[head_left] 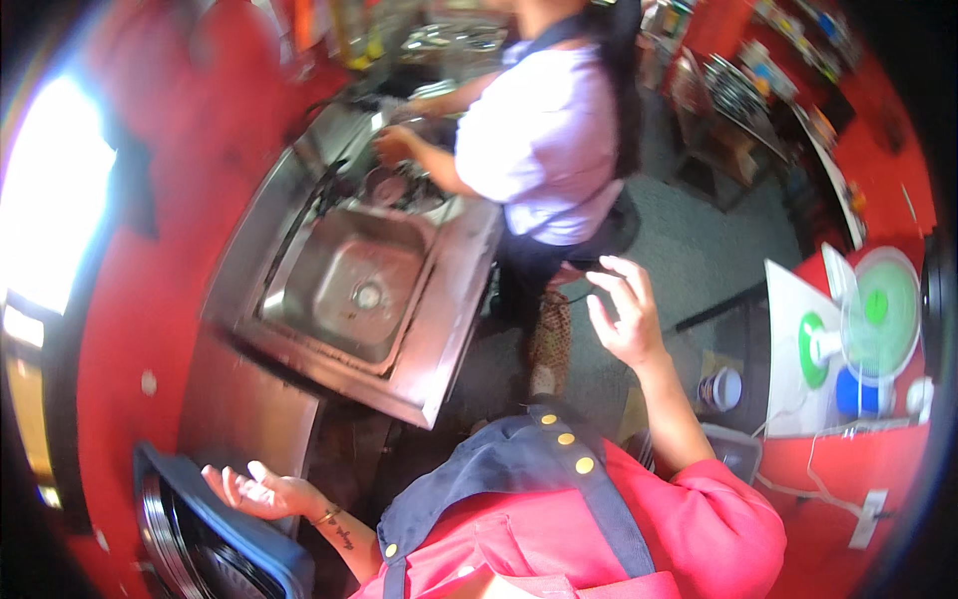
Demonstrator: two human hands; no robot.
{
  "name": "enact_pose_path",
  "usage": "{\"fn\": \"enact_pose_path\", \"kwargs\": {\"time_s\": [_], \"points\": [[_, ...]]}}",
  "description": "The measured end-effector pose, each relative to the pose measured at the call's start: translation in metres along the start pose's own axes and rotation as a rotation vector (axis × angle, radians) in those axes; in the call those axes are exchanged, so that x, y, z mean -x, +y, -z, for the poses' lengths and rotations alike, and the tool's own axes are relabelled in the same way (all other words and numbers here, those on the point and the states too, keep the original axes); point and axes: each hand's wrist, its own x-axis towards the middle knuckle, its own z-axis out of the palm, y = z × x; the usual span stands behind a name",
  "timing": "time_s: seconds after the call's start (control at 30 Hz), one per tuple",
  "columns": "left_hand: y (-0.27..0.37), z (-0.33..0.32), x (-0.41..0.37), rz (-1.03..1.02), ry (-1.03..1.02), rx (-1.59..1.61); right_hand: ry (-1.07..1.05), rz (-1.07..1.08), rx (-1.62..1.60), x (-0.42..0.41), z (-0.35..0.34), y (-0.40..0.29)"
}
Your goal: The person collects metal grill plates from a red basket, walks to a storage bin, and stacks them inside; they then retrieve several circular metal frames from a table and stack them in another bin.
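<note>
My left hand [258, 490] is raised palm up with its fingers apart and nothing in it. It is above a blue container [224, 509] that holds a stack of dark trays [168, 539]. On the other side, my right hand [625, 314] is lifted with spread, slightly curled fingers, and it too holds nothing. Between and beyond my hands stands a stainless steel sink [367, 296], its near basin showing the drain. At the far basin a person [546, 135] in a light shirt and dark apron has both hands among dishes, which are blurred.
A green and white fan [876, 307] stands on a white surface at the right, by a blue container [861, 389]. A white bucket [720, 389] sits below. Metal ware [737, 93] lies on a stand at the back right. Red walls [135, 322] border the room.
</note>
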Motion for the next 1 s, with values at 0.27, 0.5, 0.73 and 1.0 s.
{"fn": "enact_pose_path", "kwargs": {"time_s": [0.27, 0.5, 0.73, 1.0], "points": [[0.205, -0.215, 0.081, -0.103, -0.712, 0.956, 0.293, -0.358, 0.358, 0.086, 0.128, 0.121], [0.417, -0.320, 0.140, -0.392, -1.111, 1.604, 0.561, -0.804, 0.584, 0.184, 0.196, 0.141], [0.568, -0.410, 0.224, -0.145, -1.335, 1.692, 0.683, -1.156, 0.741, 0.242, 0.201, 0.124], [0.701, -0.541, 0.310, 0.618, -1.599, 1.811, 0.861, -1.354, 0.763, 0.235, 0.214, 0.219]]}}
